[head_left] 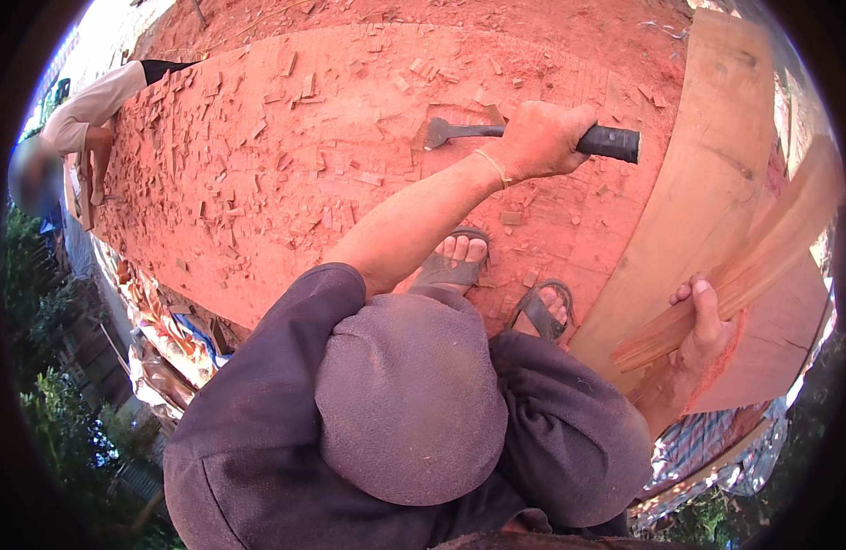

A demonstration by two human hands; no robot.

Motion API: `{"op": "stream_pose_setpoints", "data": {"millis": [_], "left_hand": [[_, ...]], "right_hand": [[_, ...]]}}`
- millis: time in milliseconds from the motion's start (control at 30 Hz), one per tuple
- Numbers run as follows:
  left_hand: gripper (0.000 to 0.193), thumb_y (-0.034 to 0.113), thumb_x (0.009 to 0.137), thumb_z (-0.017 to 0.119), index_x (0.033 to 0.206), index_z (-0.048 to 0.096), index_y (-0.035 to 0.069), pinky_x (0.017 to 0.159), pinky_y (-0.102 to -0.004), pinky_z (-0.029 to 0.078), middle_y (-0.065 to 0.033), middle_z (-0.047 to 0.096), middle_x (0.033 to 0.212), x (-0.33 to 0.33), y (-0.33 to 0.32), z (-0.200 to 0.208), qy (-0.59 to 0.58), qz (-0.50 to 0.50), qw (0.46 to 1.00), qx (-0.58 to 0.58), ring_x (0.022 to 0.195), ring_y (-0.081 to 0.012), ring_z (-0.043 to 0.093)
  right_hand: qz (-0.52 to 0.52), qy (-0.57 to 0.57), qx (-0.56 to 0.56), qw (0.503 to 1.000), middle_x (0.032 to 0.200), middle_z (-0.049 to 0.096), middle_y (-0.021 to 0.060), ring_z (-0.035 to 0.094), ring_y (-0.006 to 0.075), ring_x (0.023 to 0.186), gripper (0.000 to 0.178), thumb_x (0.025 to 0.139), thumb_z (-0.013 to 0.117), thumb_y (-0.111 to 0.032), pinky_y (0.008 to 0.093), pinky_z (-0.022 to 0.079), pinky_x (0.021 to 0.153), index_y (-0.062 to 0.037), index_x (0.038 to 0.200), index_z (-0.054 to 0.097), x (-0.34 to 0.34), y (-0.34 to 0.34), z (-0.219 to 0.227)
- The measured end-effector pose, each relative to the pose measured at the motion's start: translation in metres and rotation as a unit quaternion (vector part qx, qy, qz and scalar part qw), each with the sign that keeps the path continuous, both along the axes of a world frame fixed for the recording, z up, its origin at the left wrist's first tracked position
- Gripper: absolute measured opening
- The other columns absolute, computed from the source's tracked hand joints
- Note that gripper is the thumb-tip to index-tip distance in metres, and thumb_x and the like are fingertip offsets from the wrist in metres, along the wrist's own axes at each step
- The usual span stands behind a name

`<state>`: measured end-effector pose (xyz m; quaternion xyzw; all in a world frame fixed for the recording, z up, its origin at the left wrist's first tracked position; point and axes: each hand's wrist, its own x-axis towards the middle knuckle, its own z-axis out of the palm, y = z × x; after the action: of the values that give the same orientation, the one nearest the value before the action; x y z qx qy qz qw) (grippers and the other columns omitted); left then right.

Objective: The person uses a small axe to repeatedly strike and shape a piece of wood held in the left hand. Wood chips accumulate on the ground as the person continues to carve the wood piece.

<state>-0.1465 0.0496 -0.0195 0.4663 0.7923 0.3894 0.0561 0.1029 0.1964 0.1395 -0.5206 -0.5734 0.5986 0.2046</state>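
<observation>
Across the red ground reaches my left arm, from a dark sleeve. My left hand (542,142) is closed around a dark metal tool with a flared end and a black grip (611,142); the flared end lies to the left, just over the wood chips. At the right, my right hand (702,335) is closed on a length of brown wood (762,261), its near end by the wrist and its far end rising to the upper right. The wood hides some of the fingers. A rounded dark cloth shape (409,399) covers the lower middle.
Many wood chips (308,87) lie over the red dirt. A broad board (716,119) runs along the right. My sandalled feet (455,261) stand below my left hand. Another person (93,119) in a pale top bends at the far left. Crumpled sheeting (171,353) lies left.
</observation>
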Motion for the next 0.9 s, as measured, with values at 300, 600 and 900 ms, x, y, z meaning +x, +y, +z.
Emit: {"op": "stream_pose_setpoints", "data": {"millis": [300, 600, 900], "left_hand": [[0.019, 0.021, 0.078, 0.073, 0.087, 0.061, 0.011, 0.062, -0.0493, 0.052, -0.0135, 0.065, 0.074, -0.031, -0.05, -0.008, 0.076, 0.022, 0.984, -0.162, 0.073, -0.0376, 0.069], [0.028, 0.021, 0.072, 0.078, 0.089, 0.059, 0.011, 0.059, -0.0467, 0.053, -0.0114, 0.065, 0.069, 0.015, -0.052, 0.032, -0.001, -0.066, 0.998, -0.016, 0.067, -0.0352, 0.069], [0.023, 0.023, 0.077, 0.077, 0.091, 0.063, 0.011, 0.062, -0.0499, 0.054, -0.0138, 0.067, 0.071, -0.018, 0.011, 0.016, 0.006, 0.014, 0.999, 0.046, 0.07, -0.0377, 0.07]], "right_hand": [[0.255, -0.149, -0.001, 0.955, 0.079, 0.069, 0.0085, 0.066, 0.0125, 0.07, 0.026, 0.081, 0.072, -0.008, 0.032, 0.055, 0.062, 0.0031, 0.102, 0.062, -0.027, -0.079, -0.063], [0.13, -0.037, -0.043, 0.99, 0.074, 0.064, 0.0083, 0.063, 0.0161, 0.061, 0.027, 0.084, 0.07, -0.003, 0.0309, 0.053, 0.057, 0.0052, 0.107, 0.058, -0.008, -0.051, -0.033], [0.004, 0.024, 0.054, 0.998, 0.087, 0.061, 0.011, 0.062, 0.0192, 0.071, 0.031, 0.088, 0.068, -0.01, 0.0333, 0.054, 0.062, 0.0049, 0.113, 0.058, 0.037, -0.002, -0.002]]}}
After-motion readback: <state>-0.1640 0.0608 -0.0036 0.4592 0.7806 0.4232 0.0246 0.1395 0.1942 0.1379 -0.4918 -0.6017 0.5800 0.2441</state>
